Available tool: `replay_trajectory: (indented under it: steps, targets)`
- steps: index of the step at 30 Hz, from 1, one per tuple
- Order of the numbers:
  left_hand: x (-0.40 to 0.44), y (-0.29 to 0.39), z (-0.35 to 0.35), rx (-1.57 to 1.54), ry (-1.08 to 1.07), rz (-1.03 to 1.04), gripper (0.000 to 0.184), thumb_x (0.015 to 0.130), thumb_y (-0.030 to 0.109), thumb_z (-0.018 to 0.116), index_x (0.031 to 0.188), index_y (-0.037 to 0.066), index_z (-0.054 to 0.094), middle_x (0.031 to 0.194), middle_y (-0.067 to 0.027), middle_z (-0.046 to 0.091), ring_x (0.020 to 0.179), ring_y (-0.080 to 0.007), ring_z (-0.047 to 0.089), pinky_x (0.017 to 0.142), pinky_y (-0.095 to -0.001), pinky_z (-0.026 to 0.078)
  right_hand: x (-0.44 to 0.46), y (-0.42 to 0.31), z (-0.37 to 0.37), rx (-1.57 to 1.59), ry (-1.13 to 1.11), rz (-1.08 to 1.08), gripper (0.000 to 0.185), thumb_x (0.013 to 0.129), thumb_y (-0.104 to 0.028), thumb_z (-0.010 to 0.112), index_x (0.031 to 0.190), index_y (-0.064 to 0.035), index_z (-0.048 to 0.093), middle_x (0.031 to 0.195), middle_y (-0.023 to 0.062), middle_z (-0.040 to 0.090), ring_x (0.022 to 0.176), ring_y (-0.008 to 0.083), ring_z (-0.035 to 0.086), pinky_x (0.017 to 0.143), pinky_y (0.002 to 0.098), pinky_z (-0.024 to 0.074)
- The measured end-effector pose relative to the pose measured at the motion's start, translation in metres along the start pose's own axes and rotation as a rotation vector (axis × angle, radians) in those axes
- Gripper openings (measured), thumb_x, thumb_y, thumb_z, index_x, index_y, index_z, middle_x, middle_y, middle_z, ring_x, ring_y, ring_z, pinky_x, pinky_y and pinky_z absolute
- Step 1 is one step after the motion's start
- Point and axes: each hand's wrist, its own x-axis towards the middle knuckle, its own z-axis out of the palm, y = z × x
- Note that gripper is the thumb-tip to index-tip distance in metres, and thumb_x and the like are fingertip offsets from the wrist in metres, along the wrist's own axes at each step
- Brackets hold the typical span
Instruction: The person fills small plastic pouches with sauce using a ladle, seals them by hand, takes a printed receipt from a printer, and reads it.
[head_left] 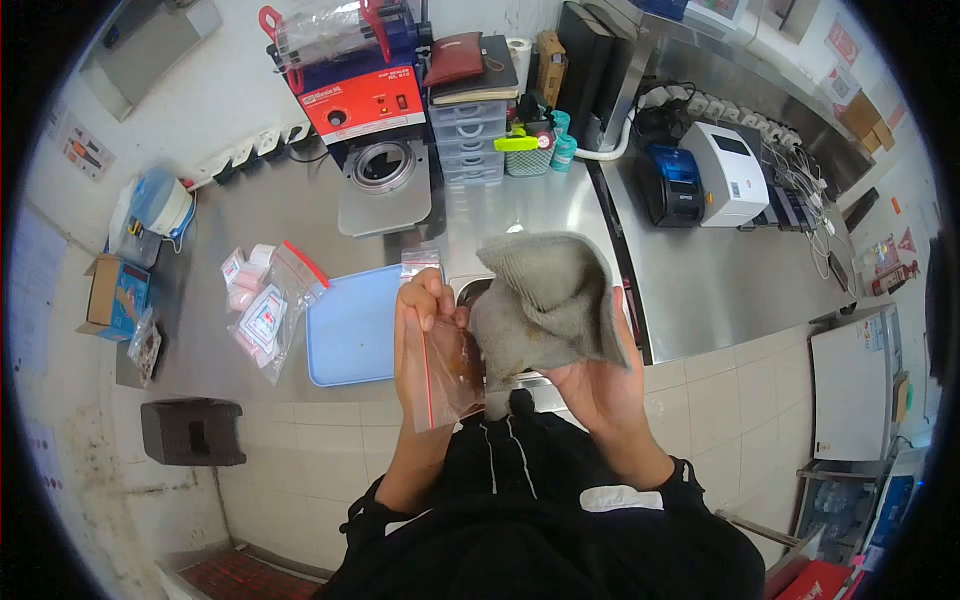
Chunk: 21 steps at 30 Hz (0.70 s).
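In the head view, my left hand [428, 300] is closed with its fingertips pinching a small clear zip bag [445, 385] that has a red strip along one side. The bag hangs down in front of my palm and wrist. My right hand [603, 398] holds up a folded grey cloth [545, 300], its thumb along the cloth's right edge and the palm beneath. Most of that hand's fingers are hidden behind the fabric. Left of my left hand lies a light blue tray [352, 330] on the steel counter. A small clear packet [420, 258] rests by the tray's top right corner.
A larger red-topped plastic bag [285, 310] with several packets lies left of the tray. Farther back stand a red and blue cup sealer [365, 105] and clear drawers [468, 140]. A white printer [725, 175] is on the right counter, beyond a dark gap [625, 270].
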Motion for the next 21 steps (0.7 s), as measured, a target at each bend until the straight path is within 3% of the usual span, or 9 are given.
replay_trajectory:
  steps: [3,4,5,7,9,11,14,17,21]
  targets:
    - [0.0,0.0,-0.004,-0.095,-0.041,-0.012,0.02,0.097,0.025,0.034,0.081,0.013,0.034,0.098,-0.0039,0.036,0.085,-0.0112,0.034,0.079,-0.0253,0.031,-0.004,0.004,0.003,-0.176,-0.004,-0.078,0.054,0.096,-0.039,0.034,0.133,-0.0002,0.033,0.132,0.0189,0.041,0.122,0.0299,0.042,0.099,0.0452,0.0371]
    - [-0.001,-0.001,-0.006,-0.095,-0.04,-0.014,0.02,0.097,0.025,0.034,0.081,0.013,0.034,0.098,-0.0039,0.036,0.085,-0.0112,0.034,0.079,-0.0253,0.031,-0.005,0.004,0.003,-0.36,-0.052,-0.122,0.053,0.094,-0.038,0.039,0.133,-0.0014,0.032,0.127,0.0156,0.044,0.114,0.0236,0.046,0.096,0.0387,0.0383]
    - [-0.002,-0.003,-0.008,0.063,-0.056,0.04,0.02,0.096,0.028,0.036,0.085,0.011,0.037,0.098,-0.0043,0.038,0.085,-0.0116,0.037,0.079,-0.0265,0.034,-0.006,0.005,0.003,-0.544,-0.102,-0.167,0.054,0.093,-0.036,0.044,0.133,-0.0026,0.031,0.121,0.0124,0.047,0.107,0.0173,0.051,0.093,0.0323,0.0396]
    - [-0.009,-0.005,-0.005,0.22,-0.072,0.091,0.022,0.096,0.03,0.038,0.089,0.009,0.039,0.098,-0.0047,0.04,0.086,-0.0119,0.041,0.079,-0.0277,0.037,0.0,0.012,0.005,-0.636,-0.133,-0.247,0.049,0.089,-0.028,0.051,0.127,-0.0024,0.034,0.119,0.0115,0.047,0.106,0.0163,0.05,0.092,0.0309,0.0391]
    - [-0.023,-0.009,0.006,0.241,0.185,-0.098,0.035,0.091,0.036,0.049,0.105,0.004,0.043,0.101,-0.0069,0.048,0.088,-0.0159,0.051,0.078,-0.0313,0.043,0.007,0.024,0.009,-0.82,-0.199,-0.409,0.043,0.082,-0.012,0.063,0.116,-0.0022,0.04,0.113,0.0098,0.046,0.105,0.0144,0.049,0.09,0.028,0.038]
    - [-0.026,-0.023,-0.014,0.449,0.089,0.054,0.054,0.084,0.037,0.06,0.12,0.002,0.041,0.105,-0.0092,0.054,0.091,-0.0201,0.057,0.077,-0.0332,0.047,0.005,0.026,0.019,-0.78,-0.159,-0.402,0.039,0.079,-0.008,0.066,0.108,-0.0036,0.041,0.114,0.0101,0.045,0.104,0.0161,0.049,0.088,0.0274,0.0382]
    - [-0.028,-0.019,-0.021,0.569,0.07,0.022,0.051,0.079,0.029,0.065,0.116,0.002,0.046,0.107,-0.0106,0.056,0.093,-0.0223,0.057,0.076,-0.0331,0.046,0.005,0.022,0.023,-0.952,-0.103,-0.333,0.038,0.079,-0.01,0.066,0.107,-0.0052,0.041,0.111,0.0103,0.046,0.106,0.0178,0.048,0.089,0.0283,0.0379]
    - [-0.021,-0.003,-0.017,1.004,-0.011,0.146,0.042,0.073,0.023,0.068,0.106,0.0,0.055,0.101,-0.012,0.059,0.091,-0.0256,0.059,0.077,-0.0336,0.046,0.012,0.026,0.01,-1.058,-0.118,-0.251,0.04,0.078,-0.01,0.067,0.108,-0.0045,0.041,0.103,0.0127,0.051,0.103,0.0213,0.052,0.088,0.03,0.0399]
    - [-0.013,0.02,-0.012,1.072,-0.075,0.044,0.031,0.066,0.007,0.059,0.096,-0.003,0.06,0.087,-0.0133,0.063,0.08,-0.0275,0.06,0.076,-0.0336,0.046,0.016,0.024,0.004,-1.218,-0.124,-0.328,0.037,0.079,-0.007,0.065,0.105,-0.0028,0.039,0.09,0.0144,0.055,0.09,0.0195,0.056,0.082,0.0304,0.0424]
